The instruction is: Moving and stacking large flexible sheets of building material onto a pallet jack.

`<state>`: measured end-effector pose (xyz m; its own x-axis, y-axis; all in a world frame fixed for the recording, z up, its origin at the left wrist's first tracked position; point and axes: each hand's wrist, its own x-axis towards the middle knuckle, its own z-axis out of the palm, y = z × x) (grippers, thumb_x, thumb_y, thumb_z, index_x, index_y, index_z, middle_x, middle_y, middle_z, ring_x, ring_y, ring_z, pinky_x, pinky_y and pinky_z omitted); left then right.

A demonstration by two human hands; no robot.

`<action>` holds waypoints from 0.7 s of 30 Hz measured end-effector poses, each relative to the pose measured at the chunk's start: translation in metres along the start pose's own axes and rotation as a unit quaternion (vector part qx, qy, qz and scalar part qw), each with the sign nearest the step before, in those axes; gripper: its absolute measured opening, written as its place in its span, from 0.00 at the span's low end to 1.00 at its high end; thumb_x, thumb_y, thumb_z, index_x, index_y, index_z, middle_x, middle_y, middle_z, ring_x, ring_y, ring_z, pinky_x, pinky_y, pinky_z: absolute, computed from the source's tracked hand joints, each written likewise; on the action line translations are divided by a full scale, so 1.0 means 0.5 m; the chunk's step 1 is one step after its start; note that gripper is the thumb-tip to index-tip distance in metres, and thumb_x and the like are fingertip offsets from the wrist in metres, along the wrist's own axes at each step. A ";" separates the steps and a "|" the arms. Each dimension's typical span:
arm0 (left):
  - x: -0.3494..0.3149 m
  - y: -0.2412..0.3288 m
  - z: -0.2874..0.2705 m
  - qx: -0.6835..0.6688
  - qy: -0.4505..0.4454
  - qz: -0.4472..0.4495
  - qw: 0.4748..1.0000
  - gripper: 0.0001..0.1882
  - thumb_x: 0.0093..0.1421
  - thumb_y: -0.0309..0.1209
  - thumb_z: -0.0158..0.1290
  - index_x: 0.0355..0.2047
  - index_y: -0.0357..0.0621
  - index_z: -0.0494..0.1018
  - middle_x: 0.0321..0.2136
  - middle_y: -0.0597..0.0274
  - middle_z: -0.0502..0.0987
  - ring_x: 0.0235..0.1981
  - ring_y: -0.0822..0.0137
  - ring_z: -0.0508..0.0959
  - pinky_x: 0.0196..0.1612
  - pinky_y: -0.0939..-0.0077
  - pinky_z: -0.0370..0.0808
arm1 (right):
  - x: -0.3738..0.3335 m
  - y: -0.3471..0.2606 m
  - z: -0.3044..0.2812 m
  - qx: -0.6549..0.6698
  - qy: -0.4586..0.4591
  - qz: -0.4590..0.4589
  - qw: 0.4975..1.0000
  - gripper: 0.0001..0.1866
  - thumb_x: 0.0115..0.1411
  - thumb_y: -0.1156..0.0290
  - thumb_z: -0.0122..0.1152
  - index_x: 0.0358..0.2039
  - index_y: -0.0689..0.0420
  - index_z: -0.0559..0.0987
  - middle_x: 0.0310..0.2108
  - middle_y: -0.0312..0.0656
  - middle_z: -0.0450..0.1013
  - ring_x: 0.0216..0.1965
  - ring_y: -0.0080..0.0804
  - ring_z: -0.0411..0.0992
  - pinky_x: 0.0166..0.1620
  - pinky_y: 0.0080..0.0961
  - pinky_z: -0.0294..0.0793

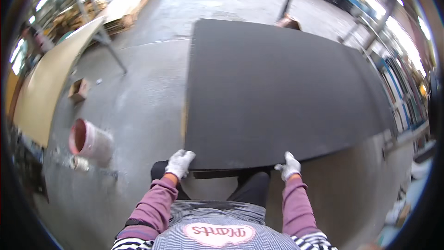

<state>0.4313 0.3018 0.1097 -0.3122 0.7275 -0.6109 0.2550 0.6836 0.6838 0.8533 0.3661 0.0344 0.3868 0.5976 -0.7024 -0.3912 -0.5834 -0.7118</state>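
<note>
A large flat black sheet point(282, 97) stretches out in front of me, with a paler layer showing along its left edge. My left hand point(179, 163), in a whitish work glove, is closed on the sheet's near left corner. Farther right along the near edge, my right hand point(290, 165) wears a matching glove and grips the rim with its thumb on top. The fingers under the sheet are hidden on both hands. A dark edge of something else shows beneath the sheet, between my hands.
To the left are a pinkish-white bucket point(92, 142), a small cardboard box point(78, 90) and a tan panel point(51, 83) on a metal frame. Stacked wooden sheets point(132, 4) lie at the far left. A rack of upright panels point(400, 92) stands at right.
</note>
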 end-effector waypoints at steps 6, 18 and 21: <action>-0.040 -0.069 -0.080 0.018 0.058 -0.031 0.998 0.27 0.62 0.52 0.46 0.46 0.41 0.73 0.21 0.57 0.75 0.16 0.65 0.74 0.23 0.67 0.74 | -0.027 -0.005 0.018 -0.286 -0.022 -0.007 0.958 0.28 0.61 0.46 0.56 0.36 0.64 0.76 0.24 0.51 0.75 0.17 0.39 0.71 0.21 0.36 0.69; -0.071 -0.712 -0.978 -0.519 0.490 0.279 0.642 0.34 0.67 0.59 0.41 0.52 0.40 0.73 0.48 0.63 0.76 0.42 0.69 0.76 0.43 0.71 0.75 | 0.101 0.022 -0.272 -0.403 0.051 -0.022 0.913 0.15 0.63 0.57 0.59 0.38 0.56 0.79 0.30 0.43 0.75 0.21 0.35 0.73 0.19 0.33 0.72; 0.082 -0.378 -1.059 -0.387 0.520 0.287 0.705 0.29 0.66 0.53 0.48 0.52 0.39 0.72 0.46 0.61 0.77 0.42 0.66 0.78 0.42 0.67 0.78 | -0.079 0.054 -0.293 -0.350 0.136 -0.021 0.927 0.14 0.63 0.58 0.58 0.40 0.55 0.79 0.28 0.43 0.76 0.19 0.33 0.73 0.18 0.31 0.70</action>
<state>-0.1143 0.1718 0.1666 -0.9660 0.1608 0.2025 0.1616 -0.2362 0.9582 0.9496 0.2462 0.0419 0.6232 0.5218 -0.5825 0.2285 -0.8338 -0.5026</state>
